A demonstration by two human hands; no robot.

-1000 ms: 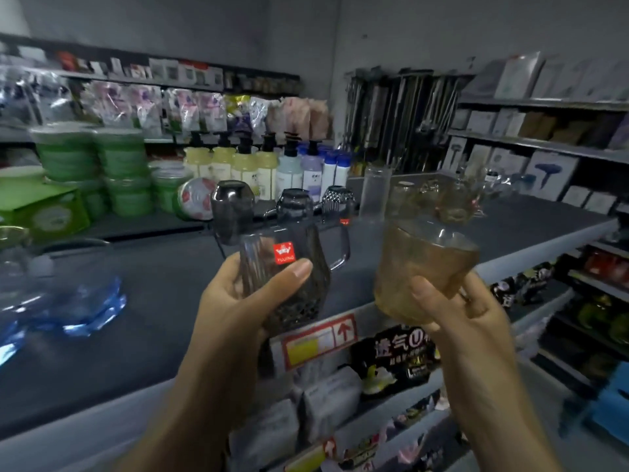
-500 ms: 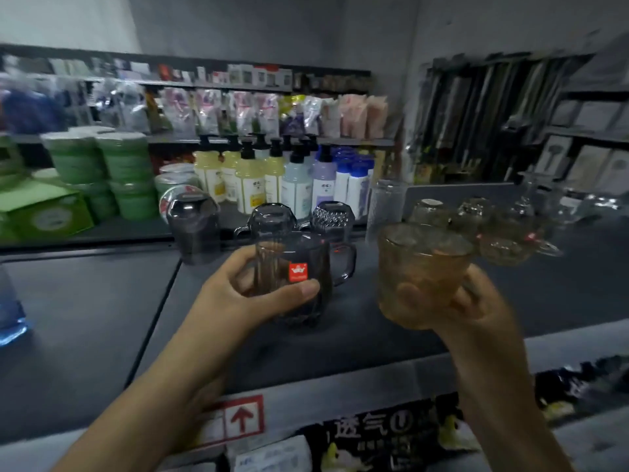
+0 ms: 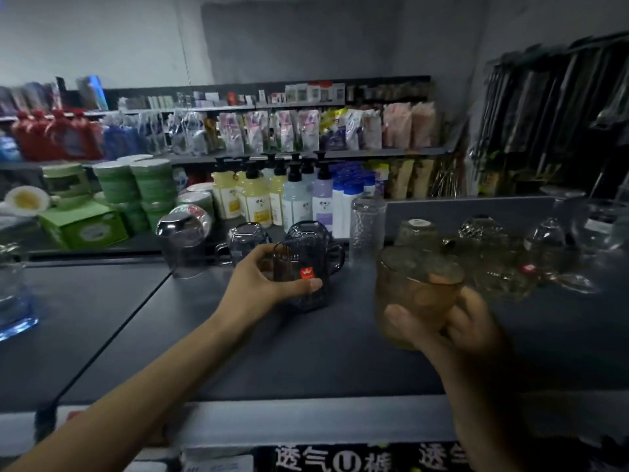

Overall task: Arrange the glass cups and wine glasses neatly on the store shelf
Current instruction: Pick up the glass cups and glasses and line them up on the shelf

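My left hand grips a dark smoky glass mug with a red sticker, its base at or just above the dark shelf top. My right hand holds an amber textured glass cup above the shelf, fingers wrapped round its lower part. Behind stand more dark mugs, an upturned smoky cup, a tall clear textured glass, amber cups and clear wine glasses, some lying on their sides.
A row of pump bottles and stacked green tubs stand behind the shelf top. A blue glass dish sits at the far left edge. Packets fill the rear shelves, and the shelf's front lip runs below my arms.
Both hands have moved forward and down over the shelf top. The dark mug has gone from held high to shelf level, near the other dark mugs. The amber cup has come lower.
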